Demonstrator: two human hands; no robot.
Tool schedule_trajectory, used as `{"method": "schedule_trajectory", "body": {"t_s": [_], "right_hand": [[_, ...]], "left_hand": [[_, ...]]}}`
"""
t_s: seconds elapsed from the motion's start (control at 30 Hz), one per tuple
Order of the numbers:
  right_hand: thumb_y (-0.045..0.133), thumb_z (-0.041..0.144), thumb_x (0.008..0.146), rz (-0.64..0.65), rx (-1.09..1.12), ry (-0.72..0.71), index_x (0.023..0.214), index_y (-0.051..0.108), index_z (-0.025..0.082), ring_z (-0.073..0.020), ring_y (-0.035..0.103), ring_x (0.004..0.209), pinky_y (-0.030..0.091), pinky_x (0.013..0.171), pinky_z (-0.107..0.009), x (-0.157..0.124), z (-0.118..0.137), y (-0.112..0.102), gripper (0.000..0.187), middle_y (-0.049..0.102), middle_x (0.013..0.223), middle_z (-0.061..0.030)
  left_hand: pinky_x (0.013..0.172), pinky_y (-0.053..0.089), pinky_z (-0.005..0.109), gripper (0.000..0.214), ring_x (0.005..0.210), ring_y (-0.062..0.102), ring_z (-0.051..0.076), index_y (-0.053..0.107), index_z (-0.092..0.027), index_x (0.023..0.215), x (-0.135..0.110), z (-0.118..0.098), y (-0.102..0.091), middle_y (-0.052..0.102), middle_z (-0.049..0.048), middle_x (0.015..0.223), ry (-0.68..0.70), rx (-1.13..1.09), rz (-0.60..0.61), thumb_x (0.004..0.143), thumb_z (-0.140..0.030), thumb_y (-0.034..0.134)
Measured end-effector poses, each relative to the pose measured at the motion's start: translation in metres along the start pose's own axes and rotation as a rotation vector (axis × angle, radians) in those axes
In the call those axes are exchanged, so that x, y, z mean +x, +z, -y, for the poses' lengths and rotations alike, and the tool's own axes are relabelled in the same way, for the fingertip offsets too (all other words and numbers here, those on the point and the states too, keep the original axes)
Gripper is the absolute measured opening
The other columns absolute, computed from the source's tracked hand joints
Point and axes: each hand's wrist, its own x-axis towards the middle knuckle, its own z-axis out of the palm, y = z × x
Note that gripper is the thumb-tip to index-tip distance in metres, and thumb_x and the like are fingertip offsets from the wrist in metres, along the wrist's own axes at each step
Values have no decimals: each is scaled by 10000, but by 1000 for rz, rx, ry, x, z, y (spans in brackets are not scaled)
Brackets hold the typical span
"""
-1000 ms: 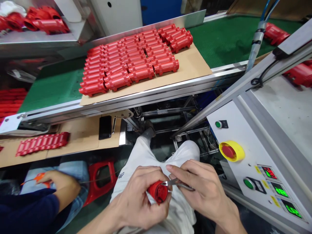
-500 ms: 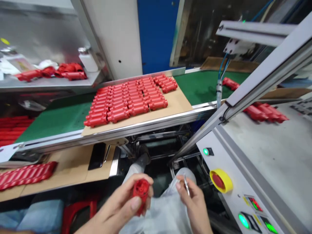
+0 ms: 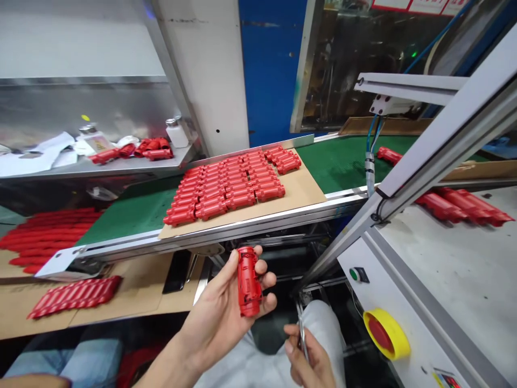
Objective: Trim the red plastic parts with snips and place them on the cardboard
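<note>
My left hand (image 3: pixel 224 312) grips a red moulded plastic cylinder (image 3: pixel 248 281) upright between thumb and fingers, with its ribbed long side facing me. Low in the view, my right hand (image 3: pixel 311 360) pinches a slim metal tool (image 3: pixel 302 338), perhaps tweezers or a small trimming blade; its tip is too small to tell. The hands are apart, and the tool touches nothing else. Several rows of matching red parts (image 3: pixel 226 191) lie on a cardboard sheet (image 3: pixel 301 188) beyond my hands.
The cardboard sits on a green conveyor belt (image 3: pixel 133 213) with a metal rail (image 3: pixel 250 226). A phone (image 3: pixel 176 272) and red strips (image 3: pixel 75 296) lie on a lower board. To the right are a white machine panel (image 3: pixel 404 302), yellow-ringed red stop button (image 3: pixel 385 334), and red parts (image 3: pixel 460 207).
My left hand has lifted the red part and turned it from end-on to lengthwise. My right hand has dropped lower, and the view has swung upward.
</note>
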Motion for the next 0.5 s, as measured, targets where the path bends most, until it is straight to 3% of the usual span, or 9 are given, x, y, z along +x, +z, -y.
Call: {"method": "schedule_trajectory", "body": {"t_s": [0.07, 0.13, 0.23, 0.37, 0.5], "right_hand": [[981, 651, 643, 16, -51, -88, 1097, 814, 193, -88, 483, 612, 389, 540, -200, -8, 18, 1, 666, 636, 808, -14], [946, 544, 714, 59, -107, -145, 1208, 808, 227, -137, 564, 710, 482, 612, -225, -19, 35, 3, 603, 662, 867, -30], [834, 403, 824, 124, -259, -331, 1386, 752, 269, -167, 605, 779, 552, 701, -261, -35, 54, 8, 583, 694, 973, -59], [660, 229, 932, 164, -568, -727, 1562, 622, 286, -148, 509, 653, 513, 642, -266, -53, 69, 23, 633, 664, 912, -34], [610, 132, 951, 170, -731, -944, 1616, 537, 311, -124, 459, 571, 471, 538, -254, -61, 84, 37, 692, 696, 925, -10]], "left_hand": [[906, 700, 390, 353, 1104, 782, 250, 694, -191, 1368, -6, 7, -8, 752, 76, 1112, 99, 52, 14, 1064, -370, 694], [1027, 677, 399, 339, 1293, 727, 271, 696, -280, 1334, -13, 14, -17, 739, 49, 1160, 297, 179, 26, 1005, -261, 780], [1214, 577, 411, 370, 1487, 607, 268, 677, -331, 1077, -25, 22, -32, 697, -14, 1037, 536, 346, 38, 878, -85, 870], [1304, 496, 472, 427, 1510, 594, 277, 528, -280, 876, -41, 27, -51, 675, -29, 1021, 598, 452, 72, 839, -52, 887], [1291, 510, 497, 407, 1500, 611, 327, 487, -242, 829, -53, 27, -63, 682, -8, 1151, 665, 627, 99, 873, -54, 845]]}}
